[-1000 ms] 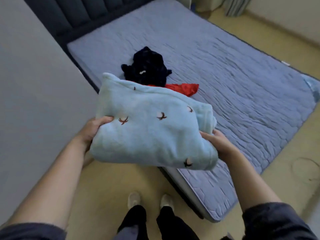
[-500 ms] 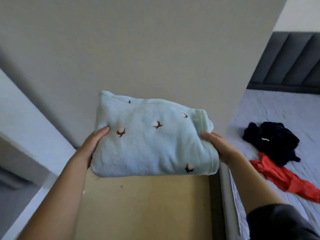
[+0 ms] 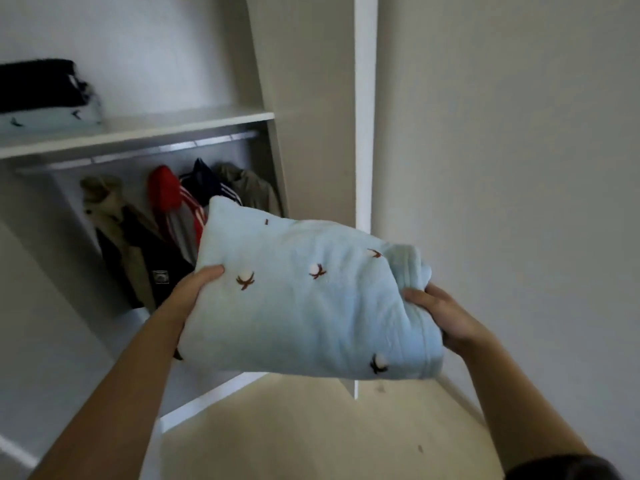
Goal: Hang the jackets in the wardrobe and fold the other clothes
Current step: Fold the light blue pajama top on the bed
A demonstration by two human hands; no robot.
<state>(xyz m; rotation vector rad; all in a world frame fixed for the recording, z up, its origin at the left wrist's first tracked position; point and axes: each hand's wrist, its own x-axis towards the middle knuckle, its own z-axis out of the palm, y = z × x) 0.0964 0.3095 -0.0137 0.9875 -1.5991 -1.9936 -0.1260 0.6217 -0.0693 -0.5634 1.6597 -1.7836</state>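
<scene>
Pale-blue folded fleece (image 3: 304, 306) is pinched at its side edges, thumbs on top, fingers hidden beneath, by left hand (image 3: 199, 284) and right hand (image 3: 441, 317), held before the wardrobe (image 3: 365, 133); jackets (image 3: 166, 216) hang, seemingly on hangers, below its shelf (image 3: 173, 126).

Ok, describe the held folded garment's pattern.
Pale blue with small brown-and-white sprigs: the folded garment, head view.
</scene>
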